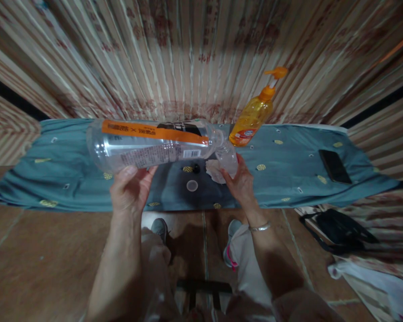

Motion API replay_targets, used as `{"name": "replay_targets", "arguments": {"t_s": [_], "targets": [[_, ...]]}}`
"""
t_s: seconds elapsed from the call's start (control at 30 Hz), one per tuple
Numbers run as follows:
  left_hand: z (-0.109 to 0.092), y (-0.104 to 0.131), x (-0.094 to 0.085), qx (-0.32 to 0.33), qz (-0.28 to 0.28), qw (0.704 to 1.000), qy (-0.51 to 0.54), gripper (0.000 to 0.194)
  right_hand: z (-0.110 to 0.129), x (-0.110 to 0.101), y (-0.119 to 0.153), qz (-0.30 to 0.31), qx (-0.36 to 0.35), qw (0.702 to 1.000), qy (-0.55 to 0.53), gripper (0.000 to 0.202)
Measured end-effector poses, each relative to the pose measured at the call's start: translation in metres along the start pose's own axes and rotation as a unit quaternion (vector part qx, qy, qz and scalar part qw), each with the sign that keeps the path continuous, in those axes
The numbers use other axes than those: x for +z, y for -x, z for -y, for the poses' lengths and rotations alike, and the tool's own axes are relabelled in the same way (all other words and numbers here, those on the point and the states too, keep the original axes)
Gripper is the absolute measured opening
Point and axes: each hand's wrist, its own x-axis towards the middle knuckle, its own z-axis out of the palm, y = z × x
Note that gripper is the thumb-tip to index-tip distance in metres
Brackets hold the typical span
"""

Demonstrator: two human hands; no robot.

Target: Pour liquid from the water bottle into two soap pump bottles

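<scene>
My left hand (131, 188) is wrapped under a large clear plastic bottle (147, 145) with an orange and silver label, which lies tilted on its side in the air. The bottle's neck points right and meets the mouth of a small clear plastic container (227, 158). That small container is gripped by my right hand (240, 181). A crumpled white tissue (215, 171) shows just left of my right fingers; whether they touch it I cannot tell. Below the bottle, a round translucent cap (192, 185) and a small black cap (196, 168) lie on the cloth.
Behind my right hand stands an orange pump bottle (250, 118) of yellow liquid. A dark phone (335, 166) lies at the right on the teal cloth-covered table (275, 188). Pleated curtains (188, 58) close off the back. A black bag (342, 230) is at the lower right.
</scene>
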Motion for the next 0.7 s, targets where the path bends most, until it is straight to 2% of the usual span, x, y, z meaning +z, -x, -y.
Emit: {"name": "replay_targets", "arguments": {"t_s": [0.47,0.7], "targets": [[-0.0001,0.0003,0.0,-0.002,-0.008,1.0,0.0,0.041,0.0001,0.0008,0.0003,-0.007,-0.005,1.0,0.008,0.074],[0.0008,0.0003,-0.0018,0.0,-0.011,1.0,0.017,0.035,0.0005,-0.0011,-0.0002,0.009,0.001,1.0,0.0,0.075]]}}
